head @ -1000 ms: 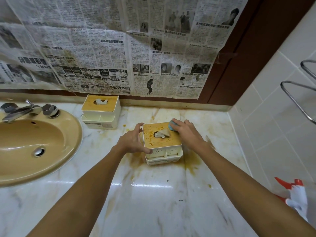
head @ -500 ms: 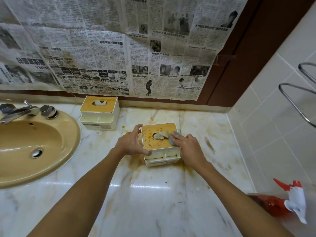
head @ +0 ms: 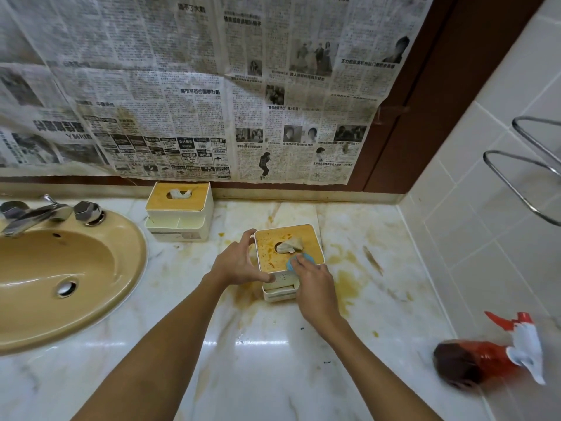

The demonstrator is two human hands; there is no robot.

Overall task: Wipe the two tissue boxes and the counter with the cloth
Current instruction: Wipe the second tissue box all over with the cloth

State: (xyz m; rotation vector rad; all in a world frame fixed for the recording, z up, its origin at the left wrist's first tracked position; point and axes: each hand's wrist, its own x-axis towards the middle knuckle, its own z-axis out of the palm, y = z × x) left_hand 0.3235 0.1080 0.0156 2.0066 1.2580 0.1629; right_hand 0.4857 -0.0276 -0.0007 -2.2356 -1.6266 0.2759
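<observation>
A white tissue box with a stained wooden lid stands mid-counter, a crumpled tissue poking from its hole. My left hand grips its left side. My right hand presses a blue cloth onto the lid's near edge; most of the cloth is hidden under my fingers. A second tissue box with a cleaner lid sits at the back by the wall. The marble counter carries orange-brown stains around the near box.
A tan sink with a chrome tap lies at the left. A red spray bottle with a white trigger lies at the right by the tiled wall. Newspaper covers the back wall. Metal rails jut out at the upper right.
My right hand has drawn the cloth from the lid's far right corner across toward its near edge. My left hand has kept hold of the box's side.
</observation>
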